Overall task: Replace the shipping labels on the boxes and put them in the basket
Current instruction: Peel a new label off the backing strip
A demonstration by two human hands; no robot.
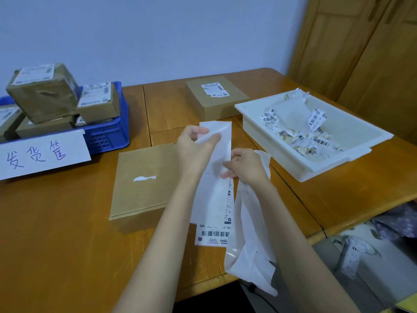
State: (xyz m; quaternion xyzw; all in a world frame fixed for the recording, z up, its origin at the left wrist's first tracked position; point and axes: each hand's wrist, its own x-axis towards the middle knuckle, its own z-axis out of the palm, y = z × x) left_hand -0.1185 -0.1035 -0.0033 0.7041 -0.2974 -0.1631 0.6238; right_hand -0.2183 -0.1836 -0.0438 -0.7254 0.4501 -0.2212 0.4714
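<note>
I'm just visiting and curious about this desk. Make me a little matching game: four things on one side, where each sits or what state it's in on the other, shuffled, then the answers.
Things:
1. blue basket
2. white tray
3. near flat box
4. far flat box

States:
A. label still stuck on top
B. holds torn label scraps
C. only a white scrap left on top
D. piled with labelled boxes

Pairs: 1-D, 2-B, 3-C, 4-A

Meanwhile the left hand and right hand both hold the label strip.
</note>
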